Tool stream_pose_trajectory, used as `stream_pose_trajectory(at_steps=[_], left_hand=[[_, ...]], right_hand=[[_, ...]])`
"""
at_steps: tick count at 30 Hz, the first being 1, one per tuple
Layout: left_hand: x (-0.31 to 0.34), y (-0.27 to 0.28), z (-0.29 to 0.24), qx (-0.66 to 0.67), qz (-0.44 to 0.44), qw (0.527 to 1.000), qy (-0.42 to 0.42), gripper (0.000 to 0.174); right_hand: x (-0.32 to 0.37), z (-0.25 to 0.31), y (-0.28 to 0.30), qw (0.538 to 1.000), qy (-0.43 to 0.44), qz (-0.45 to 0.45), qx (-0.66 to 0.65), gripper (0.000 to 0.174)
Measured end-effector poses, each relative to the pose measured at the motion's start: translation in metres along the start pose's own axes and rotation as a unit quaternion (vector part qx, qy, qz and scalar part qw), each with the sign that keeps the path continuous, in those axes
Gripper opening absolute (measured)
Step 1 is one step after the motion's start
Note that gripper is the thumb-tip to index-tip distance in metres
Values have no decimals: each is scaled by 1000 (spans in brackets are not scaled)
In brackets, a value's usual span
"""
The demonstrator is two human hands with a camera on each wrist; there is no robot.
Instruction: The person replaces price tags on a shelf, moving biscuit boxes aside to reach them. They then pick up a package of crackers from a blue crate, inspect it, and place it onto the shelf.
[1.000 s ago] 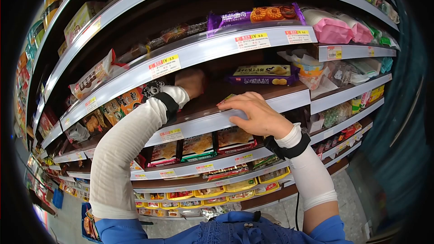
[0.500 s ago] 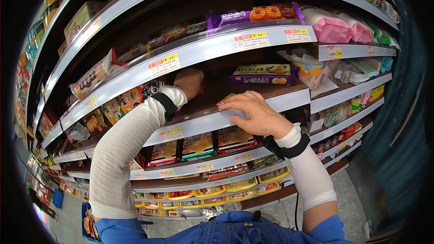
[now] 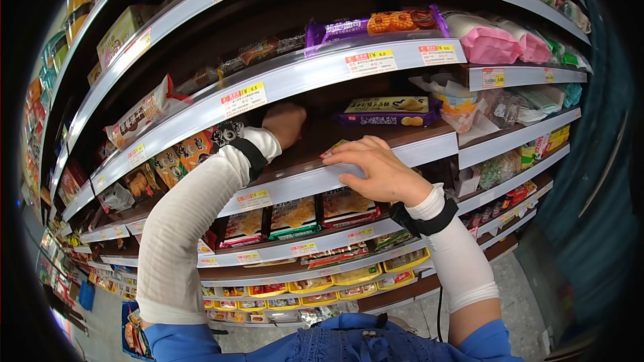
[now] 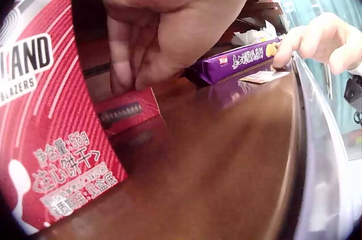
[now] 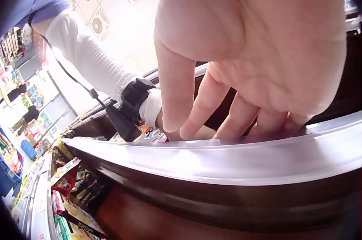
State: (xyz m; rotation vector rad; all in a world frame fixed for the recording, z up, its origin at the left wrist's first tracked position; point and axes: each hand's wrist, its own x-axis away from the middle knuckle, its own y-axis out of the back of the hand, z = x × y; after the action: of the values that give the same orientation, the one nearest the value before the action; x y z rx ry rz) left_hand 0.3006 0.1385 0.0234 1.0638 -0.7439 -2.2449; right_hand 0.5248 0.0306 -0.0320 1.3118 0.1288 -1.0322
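Note:
My left hand (image 3: 284, 123) reaches deep into the brown shelf (image 3: 402, 139). In the left wrist view its fingers (image 4: 131, 65) curl down onto the top edge of a small red box (image 4: 129, 113) at the back. A bigger red biscuit pack (image 4: 51, 132) stands beside that box. My right hand (image 3: 377, 169) rests on the shelf's front rail (image 5: 226, 163) with its fingers spread. Its fingertips lie by a small flat packet (image 4: 263, 76). A purple biscuit box (image 3: 392, 111) lies further right on the same shelf.
Shelves above and below are packed with snack packs, such as a purple cookie pack (image 3: 376, 24) and pink bags (image 3: 493, 43) above. Price tags (image 3: 243, 99) line the rails. An aisle floor (image 3: 530, 288) runs at the lower right.

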Motion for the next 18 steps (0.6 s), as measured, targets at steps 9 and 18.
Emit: stream_pose_trajectory(at_steps=[9, 18], left_hand=[[0, 8, -1, 17, 40, 999, 3, 17], [-5, 25, -6, 81, 218, 967, 101, 23]], right_hand=[[-1, -3, -2, 1000, 2, -1, 2, 38], [-1, -3, -4, 1000, 7, -22, 1, 34]])
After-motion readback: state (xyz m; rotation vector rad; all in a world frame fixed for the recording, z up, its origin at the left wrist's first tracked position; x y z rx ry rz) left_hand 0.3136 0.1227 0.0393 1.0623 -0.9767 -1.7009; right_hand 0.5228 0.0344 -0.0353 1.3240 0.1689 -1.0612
